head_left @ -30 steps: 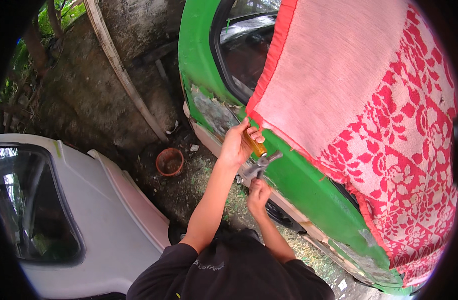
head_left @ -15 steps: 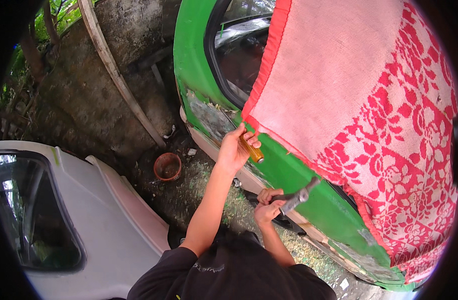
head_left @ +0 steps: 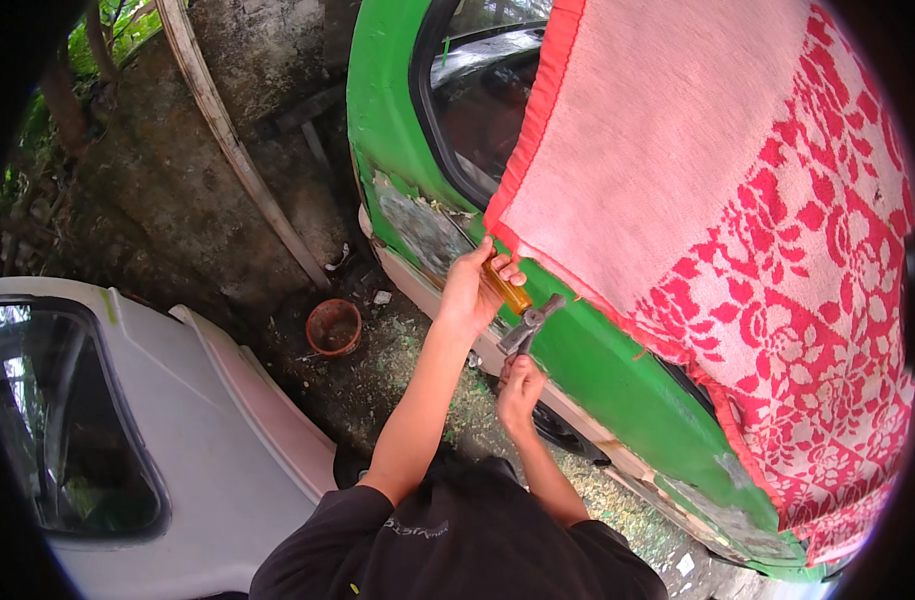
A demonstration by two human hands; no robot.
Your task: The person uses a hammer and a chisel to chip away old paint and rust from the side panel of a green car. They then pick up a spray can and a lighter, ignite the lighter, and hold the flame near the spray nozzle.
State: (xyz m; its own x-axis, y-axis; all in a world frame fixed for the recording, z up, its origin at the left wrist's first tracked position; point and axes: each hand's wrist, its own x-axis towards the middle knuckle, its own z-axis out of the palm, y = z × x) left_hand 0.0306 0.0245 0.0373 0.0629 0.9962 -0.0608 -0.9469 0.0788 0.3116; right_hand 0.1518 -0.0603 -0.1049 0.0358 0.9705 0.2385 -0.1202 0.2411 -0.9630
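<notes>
My left hand (head_left: 466, 290) is closed round a tool with a clear amber handle (head_left: 513, 295), a chisel or a screwdriver; its working end is hidden toward the car. A hammer (head_left: 533, 322) is in my right hand (head_left: 518, 388), its head at the butt end of the amber handle, touching or nearly so. Both hands are beside the green car body (head_left: 597, 370). Beyond my left hand, a scraped grey patch (head_left: 422, 235) with flaking paint marks the panel. A red and pink patterned cloth (head_left: 667, 150) drapes over the car, its hem close to my left fingers.
Behind on the left stands a grey car body (head_left: 227, 440) with a dark window. A reddish-brown pot (head_left: 334, 328) sits on the ground among paint flakes (head_left: 447, 400). A long curved strip (head_left: 227, 140) leans by the stained wall.
My right hand has swung the hammer leftward and away from me, bringing its head to the amber handle's end. My left hand has stayed nearly in place.
</notes>
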